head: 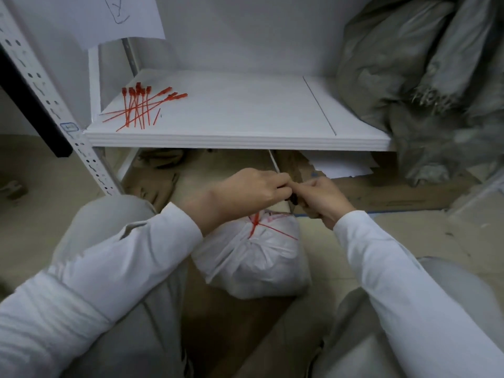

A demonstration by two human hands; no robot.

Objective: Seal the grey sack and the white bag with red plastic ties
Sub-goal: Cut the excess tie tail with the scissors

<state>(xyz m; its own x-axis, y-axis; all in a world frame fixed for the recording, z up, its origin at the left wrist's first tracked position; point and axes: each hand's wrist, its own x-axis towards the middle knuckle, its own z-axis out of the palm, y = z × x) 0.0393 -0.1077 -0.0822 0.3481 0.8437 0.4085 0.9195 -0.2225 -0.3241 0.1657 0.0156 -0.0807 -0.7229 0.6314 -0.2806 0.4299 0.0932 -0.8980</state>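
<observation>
My left hand and right hand meet fingertip to fingertip in front of me, both with fingers curled tight. Together they pinch a small dark thing that is too blurred for me to name. The white bag sits on the brown cardboard between my knees, just below my hands and nearer to me, its gathered neck right under my left wrist. I cannot tell whether either hand touches the bag. A red plastic tie is cinched round that neck, and its thin tail runs off to the right across the top of the bag. Beyond my hands is a white shelf. A loose bundle of spare red ties lies crossed over one another near its front left corner, well apart from the bag. The grey sack slumps at the right end of the shelf, hanging past its edge and far from both hands. A perforated white upright carries the shelf's left front corner, and a sheet of paper hangs above it.
</observation>
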